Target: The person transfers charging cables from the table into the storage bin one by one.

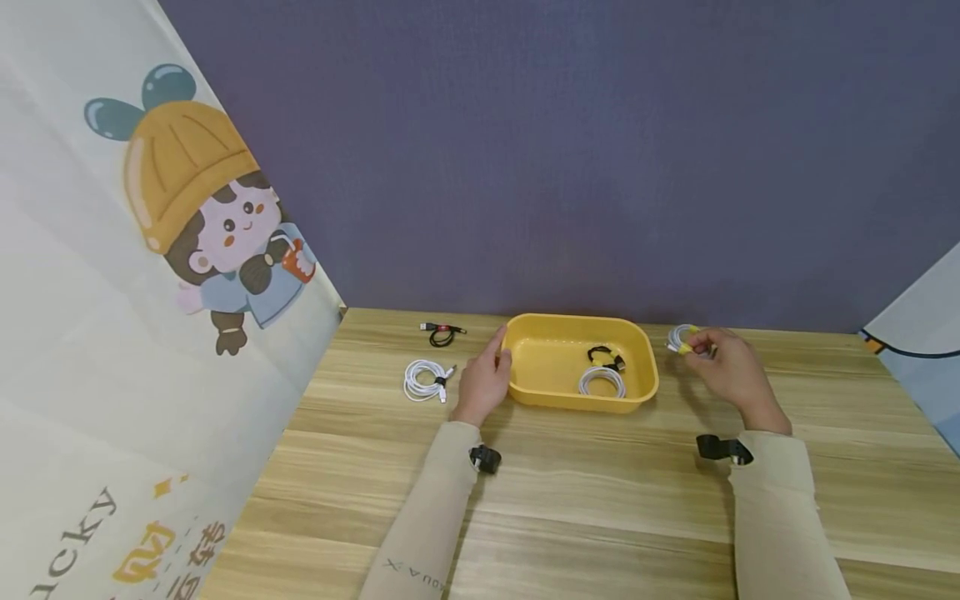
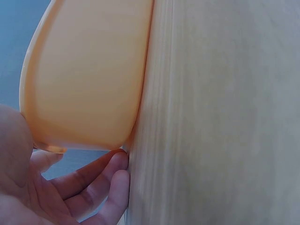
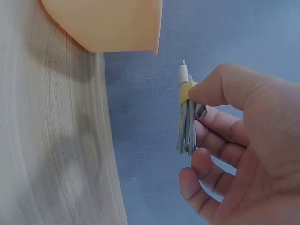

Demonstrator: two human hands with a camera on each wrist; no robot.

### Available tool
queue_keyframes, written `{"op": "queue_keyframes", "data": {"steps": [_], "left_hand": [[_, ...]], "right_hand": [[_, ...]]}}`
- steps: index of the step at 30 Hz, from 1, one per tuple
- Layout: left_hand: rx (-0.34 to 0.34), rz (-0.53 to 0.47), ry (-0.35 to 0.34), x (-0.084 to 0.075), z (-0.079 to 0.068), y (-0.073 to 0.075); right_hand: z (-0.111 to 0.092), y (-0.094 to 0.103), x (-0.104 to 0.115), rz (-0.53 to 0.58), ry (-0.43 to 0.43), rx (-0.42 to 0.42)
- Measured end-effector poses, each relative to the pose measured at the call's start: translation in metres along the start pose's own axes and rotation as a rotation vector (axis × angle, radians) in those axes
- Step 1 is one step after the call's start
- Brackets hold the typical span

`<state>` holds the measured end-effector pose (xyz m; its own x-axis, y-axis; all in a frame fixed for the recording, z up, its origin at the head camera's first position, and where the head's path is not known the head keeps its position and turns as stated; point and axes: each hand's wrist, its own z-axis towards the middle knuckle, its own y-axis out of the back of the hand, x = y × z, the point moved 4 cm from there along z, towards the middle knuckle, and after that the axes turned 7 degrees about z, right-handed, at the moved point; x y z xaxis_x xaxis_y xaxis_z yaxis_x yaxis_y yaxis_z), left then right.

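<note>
My right hand pinches a coiled pale USB cable between thumb and fingers. A yellow tie wraps the bundle, and its metal plug ends show in the right wrist view. This cable is held up to the right of a yellow plastic bin. At the bin's left end, my left hand holds the rim, thumb over the edge and curved fingers against the outside. Inside the bin's right half lie a black cable with a yellow tie and a coiled white cable.
Left of the bin, a short black USB cable with a red tie lies on the wooden table. Nearer is a coiled white cable with a black tie. A dark blue partition stands along the back edge.
</note>
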<state>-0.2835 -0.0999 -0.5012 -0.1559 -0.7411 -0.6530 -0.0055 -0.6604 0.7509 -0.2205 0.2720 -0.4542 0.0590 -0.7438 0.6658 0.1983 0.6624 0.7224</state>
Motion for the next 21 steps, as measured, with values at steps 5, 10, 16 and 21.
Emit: {"op": "queue_keyframes", "data": {"steps": [5,10,16,21], "left_hand": [[0.004,0.004,-0.004,0.0,-0.001,0.0],[0.016,0.012,-0.024,0.004,-0.007,0.005],[0.022,0.021,-0.049,0.007,-0.016,0.012],[0.025,0.018,-0.049,0.007,-0.016,0.014]], "right_hand": [[0.0,0.0,0.006,0.006,0.031,-0.02],[-0.014,-0.002,0.017,-0.003,0.034,-0.052],[-0.031,-0.004,0.033,-0.016,0.024,-0.083],[-0.033,-0.003,0.04,-0.018,0.044,-0.102]]}}
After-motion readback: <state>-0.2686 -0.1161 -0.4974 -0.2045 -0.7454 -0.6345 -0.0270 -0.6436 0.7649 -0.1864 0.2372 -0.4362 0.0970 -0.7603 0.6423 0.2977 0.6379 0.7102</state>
